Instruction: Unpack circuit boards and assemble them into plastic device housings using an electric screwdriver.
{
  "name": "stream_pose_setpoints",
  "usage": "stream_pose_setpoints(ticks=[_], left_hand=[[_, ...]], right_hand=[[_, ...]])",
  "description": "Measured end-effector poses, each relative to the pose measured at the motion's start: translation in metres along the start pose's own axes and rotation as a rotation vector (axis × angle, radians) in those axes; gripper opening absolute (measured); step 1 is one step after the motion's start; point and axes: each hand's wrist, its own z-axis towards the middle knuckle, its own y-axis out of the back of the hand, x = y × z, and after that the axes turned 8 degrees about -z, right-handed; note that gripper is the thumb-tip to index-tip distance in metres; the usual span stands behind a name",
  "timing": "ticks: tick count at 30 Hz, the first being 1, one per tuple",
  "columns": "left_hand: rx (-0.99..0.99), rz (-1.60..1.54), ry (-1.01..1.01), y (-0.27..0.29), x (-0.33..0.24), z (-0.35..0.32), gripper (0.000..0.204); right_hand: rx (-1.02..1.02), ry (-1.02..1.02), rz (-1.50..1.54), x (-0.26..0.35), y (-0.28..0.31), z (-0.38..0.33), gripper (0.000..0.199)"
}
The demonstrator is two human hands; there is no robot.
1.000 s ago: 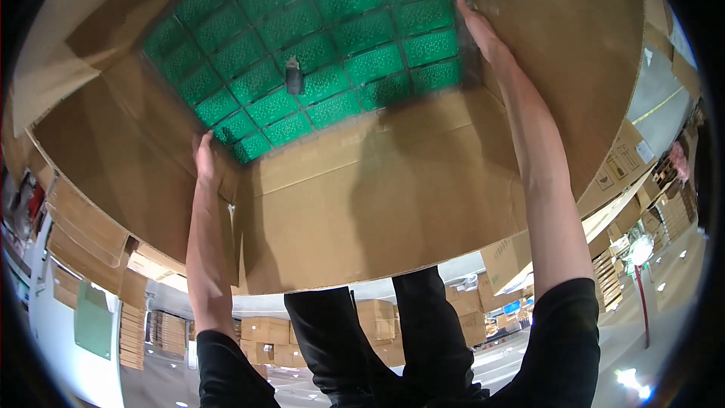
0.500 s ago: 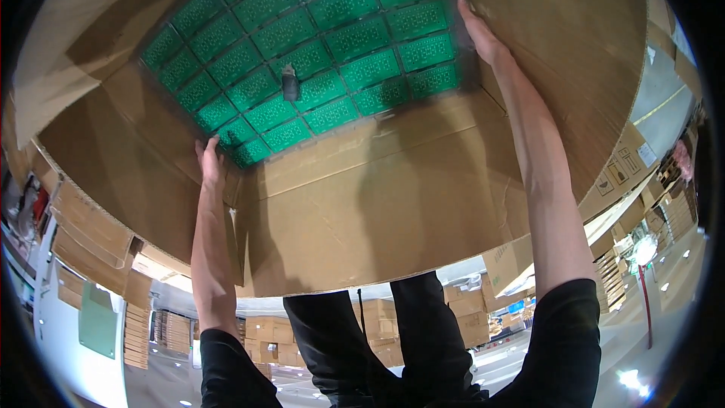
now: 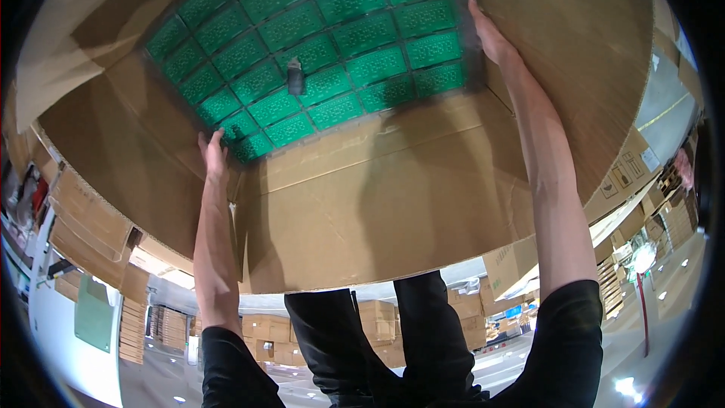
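Observation:
A large cardboard box (image 3: 393, 211) stands before me, its top flaps spread outward. Down inside lies a clear-looking plastic tray (image 3: 466, 38) with many green rectangular panels (image 3: 375, 64) in rows; they look like circuit boards. A small dark object with a grey tip (image 3: 295, 81) rests on the panels. My left hand (image 3: 214, 155) is at the tray's near left corner, fingers apart, beside the box wall. Along the tray's right edge my right hand (image 3: 491, 34) reaches with fingers stretched out, between tray and wall. Some fingertips are hidden, and I cannot tell how firmly either hand presses the tray.
Box flaps surround my forearms, with a folded flap (image 3: 53, 38) at the far left. Stacked cartons (image 3: 264, 329) appear beyond the near edge. A green board (image 3: 94, 316) is at the lower left. My black-trousered legs (image 3: 434, 325) are close to the box.
The tray and both hands appear shifted slightly right and up in the picture. The view itself has moved a little, and both hands remain at the tray's sides.

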Motion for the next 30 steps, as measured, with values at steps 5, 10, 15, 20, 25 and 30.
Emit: stream_pose_setpoints(ticks=[5,10,15,20,25,30], left_hand=[[-0.002,0.001,-0.008,0.004,-0.002,-0.003,0.086],[0.003,0.005,-0.022,-0.002,0.001,-0.003,0.086],[-0.011,0.003,-0.035,0.002,0.001,-0.004,0.085],[0.0,0.001,-0.035,-0.005,0.004,-0.006,0.086],[-0.024,-0.002,-0.035,0.002,0.005,-0.003,0.086],[-0.028,0.002,-0.03,0.009,0.006,0.002,0.086]], right_hand=[[0.05,0.001,0.009,0.0,0.008,0.005,0.082],[0.006,0.02,-0.006,0.009,-0.001,-0.008,0.083],[-0.024,-0.015,0.0,0.004,0.005,-0.001,0.085],[-0.081,-0.028,-0.045,0.006,-0.005,-0.008,0.085],[-0.128,-0.035,0.027,0.003,-0.001,-0.001,0.085],[-0.157,-0.001,0.044,0.01,0.005,-0.005,0.083]])
